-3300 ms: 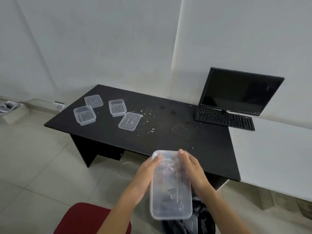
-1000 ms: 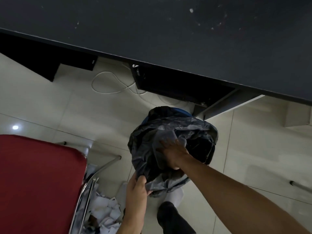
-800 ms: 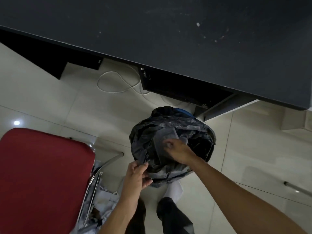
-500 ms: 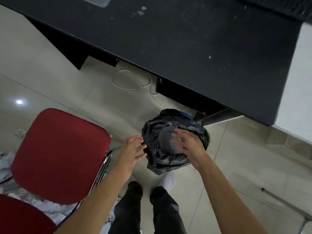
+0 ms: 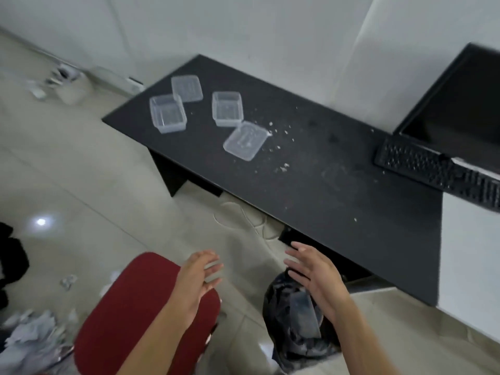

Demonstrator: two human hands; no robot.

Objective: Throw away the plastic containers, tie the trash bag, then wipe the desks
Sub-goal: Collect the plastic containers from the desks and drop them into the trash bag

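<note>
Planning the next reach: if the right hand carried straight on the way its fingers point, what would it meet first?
Probably the near edge of the black desk: the right hand points up and left toward it, nothing visible between. Depth is unclear from one view.

Bare floor [image 5: 238, 247] between red chair [image 5: 130, 307] and trash bag [image 5: 295, 318] — black desk [image 5: 338, 190] edge beyond

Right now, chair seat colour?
Dark red; the chair seat shows in the head view, lower left.
</note>
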